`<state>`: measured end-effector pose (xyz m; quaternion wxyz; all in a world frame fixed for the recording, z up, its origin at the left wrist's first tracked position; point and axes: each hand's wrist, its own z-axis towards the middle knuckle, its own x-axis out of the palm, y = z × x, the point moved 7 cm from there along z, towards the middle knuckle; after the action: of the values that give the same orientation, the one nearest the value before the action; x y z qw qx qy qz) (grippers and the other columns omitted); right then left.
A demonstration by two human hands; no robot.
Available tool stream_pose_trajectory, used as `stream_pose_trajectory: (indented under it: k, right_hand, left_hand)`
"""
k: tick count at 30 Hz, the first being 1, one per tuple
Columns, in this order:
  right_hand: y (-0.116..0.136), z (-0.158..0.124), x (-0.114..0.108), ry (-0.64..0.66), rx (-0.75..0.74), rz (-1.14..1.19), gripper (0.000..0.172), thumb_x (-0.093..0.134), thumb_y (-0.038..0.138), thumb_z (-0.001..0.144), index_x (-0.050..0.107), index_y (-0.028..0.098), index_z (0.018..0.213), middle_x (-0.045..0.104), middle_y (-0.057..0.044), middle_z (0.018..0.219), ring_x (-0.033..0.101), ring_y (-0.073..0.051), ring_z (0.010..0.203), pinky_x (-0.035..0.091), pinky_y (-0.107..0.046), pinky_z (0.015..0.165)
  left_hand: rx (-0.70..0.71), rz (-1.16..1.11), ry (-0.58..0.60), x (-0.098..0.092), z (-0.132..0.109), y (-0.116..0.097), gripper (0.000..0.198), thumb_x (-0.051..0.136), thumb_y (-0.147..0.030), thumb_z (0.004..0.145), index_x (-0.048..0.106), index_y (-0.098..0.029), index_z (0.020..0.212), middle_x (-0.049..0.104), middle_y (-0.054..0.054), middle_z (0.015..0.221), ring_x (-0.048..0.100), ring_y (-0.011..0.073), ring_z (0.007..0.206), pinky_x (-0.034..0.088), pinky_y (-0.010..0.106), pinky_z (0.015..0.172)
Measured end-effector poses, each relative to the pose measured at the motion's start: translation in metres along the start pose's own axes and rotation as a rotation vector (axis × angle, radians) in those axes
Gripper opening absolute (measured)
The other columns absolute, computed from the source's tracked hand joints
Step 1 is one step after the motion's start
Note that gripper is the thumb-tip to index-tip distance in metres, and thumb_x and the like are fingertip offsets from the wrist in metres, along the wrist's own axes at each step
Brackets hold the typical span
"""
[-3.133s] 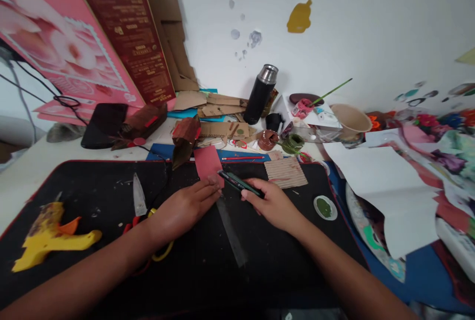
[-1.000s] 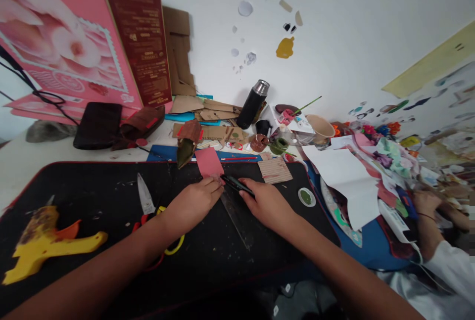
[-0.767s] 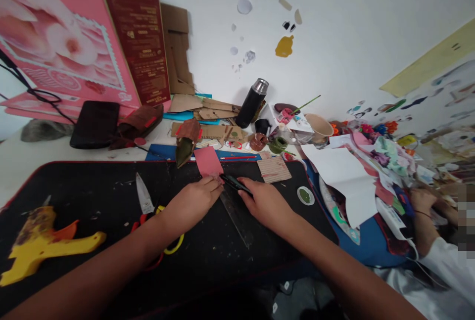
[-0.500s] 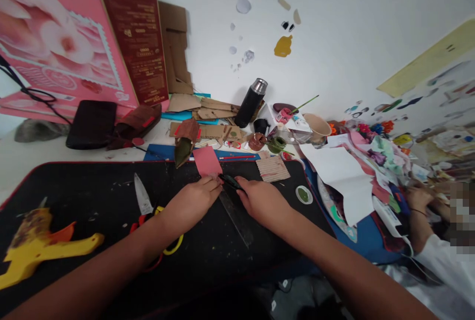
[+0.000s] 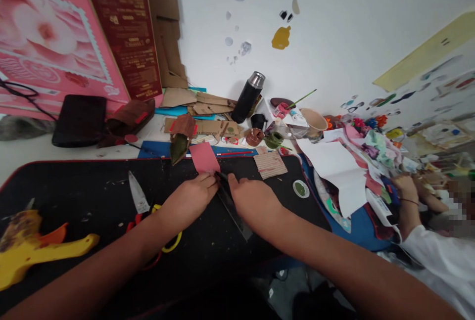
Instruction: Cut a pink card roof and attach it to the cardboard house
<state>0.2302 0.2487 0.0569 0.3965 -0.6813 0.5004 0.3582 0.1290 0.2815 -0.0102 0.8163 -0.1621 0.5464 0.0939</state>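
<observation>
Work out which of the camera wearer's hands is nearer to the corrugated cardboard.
Right. The right hand is on the near side of the corrugated cardboard, apart from it; the left hand is farther off to its left, at the pink paper.

Pink paper (image 5: 205,157) lies flat near a slanted translucent strip (image 5: 234,217).

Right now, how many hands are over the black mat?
2: the left hand, at the near end of the pink paper, and the right hand beside it, gripping a dark tool that it mostly hides. None seems hidden.
</observation>
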Motion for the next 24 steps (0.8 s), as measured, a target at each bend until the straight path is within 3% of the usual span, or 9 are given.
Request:
stream_pose_trajectory:
  k: [9,24]
  right_hand:
    - [0.0006,0.0012,0.0003,-0.027,-0.003,0.012,0.055,0.041,0.001,0.101,0.049,-0.001,0.155,0.078,-0.028,0.104,0.081,-0.034,0.095,0.065,-0.042,0.075]
    - [0.0039,-0.0048,0.0018,0.027,0.030,0.008,0.058,0.043,0.001,0.101,0.045,0.001,0.159,0.077,-0.028,0.111,0.081,-0.033,0.095,0.066,-0.041,0.075]
  left_hand:
    - [-0.030,-0.023,-0.001,-0.0001,0.0001,0.0020,0.027,0.058,-0.007,0.100,0.073,-0.011,0.122,0.076,0.014,0.120,0.071,0.0268,0.114,0.061,0.039,0.099]
    - [-0.043,-0.043,-0.001,0.0014,-0.0011,0.0042,0.029,0.056,-0.007,0.100,0.073,-0.011,0.123,0.076,0.015,0.125,0.071,0.0282,0.115,0.062,0.042,0.099]
